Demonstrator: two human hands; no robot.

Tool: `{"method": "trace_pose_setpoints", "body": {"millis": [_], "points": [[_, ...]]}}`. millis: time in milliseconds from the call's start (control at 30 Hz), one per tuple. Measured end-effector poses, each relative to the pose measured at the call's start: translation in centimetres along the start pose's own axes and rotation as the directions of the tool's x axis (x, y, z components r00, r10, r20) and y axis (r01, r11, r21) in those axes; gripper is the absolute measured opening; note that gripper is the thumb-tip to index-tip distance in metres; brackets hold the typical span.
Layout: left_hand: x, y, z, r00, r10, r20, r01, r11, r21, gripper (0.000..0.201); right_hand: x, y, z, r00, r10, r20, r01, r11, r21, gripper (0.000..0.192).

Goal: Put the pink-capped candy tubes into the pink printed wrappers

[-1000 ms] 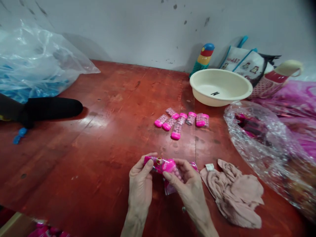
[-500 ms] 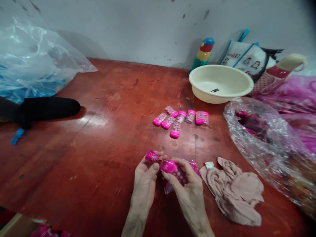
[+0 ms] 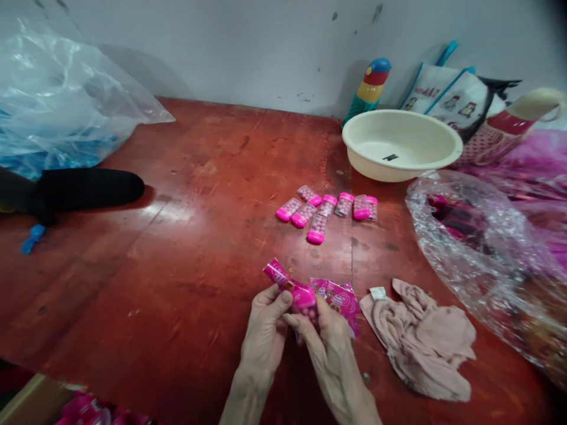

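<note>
Pink candy packet (image 3: 305, 290): held just above the table (image 3: 186, 248), close to the near edge, a little right of its middle. One end of the wrapper sticks up and to the left past the fingers; a pink capped tube with small pink beads sits inside it. A flat pink wrapper piece (image 3: 340, 296) lies just right of it, against the right hand.

Left hand (image 3: 264, 332): grasping the packet, thumb and forefinger pinched on its left part. Right hand (image 3: 330, 345): fingers closed on the packet from the right and below, thumb tip meeting the left thumb. Both wrists come in from the near edge.

Beige cloth (image 3: 423, 339), crumpled, with a small white tag: on the table just right of the right hand, near the near edge.

Row of candy tubes (image 3: 325, 211), pink caps, clear bodies, lying flat, about seven: farther in, toward the middle of the table, well apart from the hands.

Cream basin (image 3: 401, 144): toward the far right corner, beyond the tubes. Behind it, against the wall, a coloured toy bottle (image 3: 370, 88) and a printed bag (image 3: 447, 97).

Clear plastic bag (image 3: 478, 242) with dark pink contents: along the right edge. A large clear bag with blue contents (image 3: 57, 112): far left corner. Black sleeve-like object (image 3: 84, 189) rests at the left edge; what it is, cannot tell.
</note>
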State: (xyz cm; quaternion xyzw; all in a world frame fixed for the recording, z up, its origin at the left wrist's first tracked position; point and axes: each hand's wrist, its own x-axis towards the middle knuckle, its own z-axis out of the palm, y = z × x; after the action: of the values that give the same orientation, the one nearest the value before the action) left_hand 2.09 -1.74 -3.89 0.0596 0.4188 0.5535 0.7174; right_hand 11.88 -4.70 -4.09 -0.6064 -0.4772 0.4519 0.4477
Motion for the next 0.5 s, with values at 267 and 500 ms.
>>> {"method": "trace_pose_setpoints", "body": {"millis": [267, 500], "points": [[-0.1, 0.0, -0.5, 0.999, -0.019, 0.029, 0.016, 0.993, 0.114, 0.023, -0.2, -0.4, -0.4, 0.984, 0.109, 0.144, -0.122, 0.989, 0.084, 0.021], [0.0, -0.1, -0.6, 0.984, -0.038, 0.172, 0.022, 0.995, 0.096, 0.033, -1.1, -0.5, 0.8, 0.991, 0.098, 0.086, -0.095, 0.995, -0.037, 0.031]]}}
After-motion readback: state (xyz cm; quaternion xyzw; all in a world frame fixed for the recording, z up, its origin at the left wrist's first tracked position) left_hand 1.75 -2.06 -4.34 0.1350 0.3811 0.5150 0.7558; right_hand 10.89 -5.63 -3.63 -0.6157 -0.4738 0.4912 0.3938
